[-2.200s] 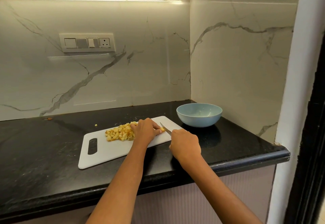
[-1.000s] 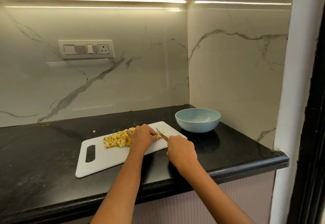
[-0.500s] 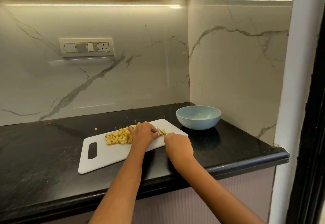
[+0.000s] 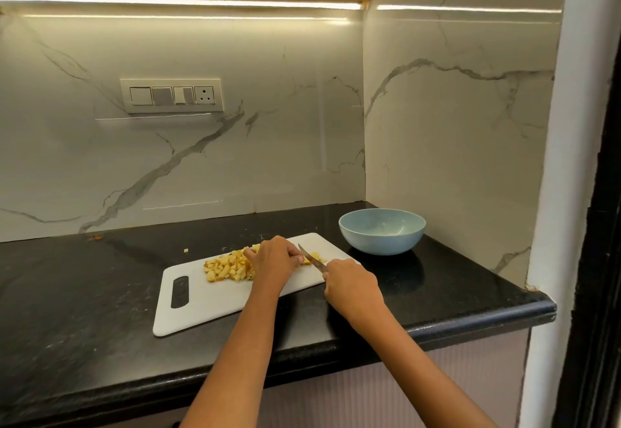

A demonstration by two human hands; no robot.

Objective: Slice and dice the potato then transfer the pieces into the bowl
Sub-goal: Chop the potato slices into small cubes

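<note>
A white cutting board (image 4: 215, 300) lies on the black counter. A pile of diced yellow potato (image 4: 226, 268) sits on its middle. My left hand (image 4: 274, 261) is curled over a remaining piece of potato (image 4: 314, 257) at the board's right end and holds it down. My right hand (image 4: 349, 284) grips the handle of a small knife (image 4: 311, 258), whose blade lies against that piece right beside my left fingers. The light blue bowl (image 4: 381, 239) stands to the right of the board and looks empty.
The black counter (image 4: 84, 293) ends in a rounded front edge, with marble walls behind and to the right. One stray potato bit (image 4: 185, 250) lies on the counter behind the board. A switch panel (image 4: 171, 95) sits on the back wall.
The knife in my right hand has gone up and down at the board's right end, cutting the piece under my left hand. The camera has shifted slightly; the board and bowl stay put.
</note>
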